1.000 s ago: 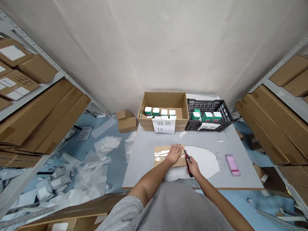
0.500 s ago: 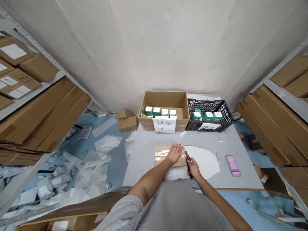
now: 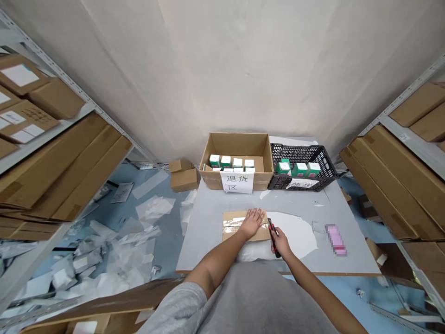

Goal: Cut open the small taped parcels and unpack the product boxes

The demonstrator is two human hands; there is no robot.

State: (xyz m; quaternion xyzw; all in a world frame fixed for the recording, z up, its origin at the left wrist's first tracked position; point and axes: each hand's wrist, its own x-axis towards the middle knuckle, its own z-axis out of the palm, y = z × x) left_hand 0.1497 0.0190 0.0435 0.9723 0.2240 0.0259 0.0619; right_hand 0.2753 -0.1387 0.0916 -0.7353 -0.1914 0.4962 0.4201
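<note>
L hand (image 3: 252, 221) pins taped parcel (image 3: 233, 226) flat; R hand (image 3: 281, 243) grips cutter (image 3: 271, 231) at its edge, slit prob. needs shallow, steady pull.

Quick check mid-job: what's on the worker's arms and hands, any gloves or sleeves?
No gloves: the left hand and right hand are bare, no ring or watch visible. A short grey sleeve covers the left upper arm, matching the grey shirt; both forearms are uncovered.
</note>
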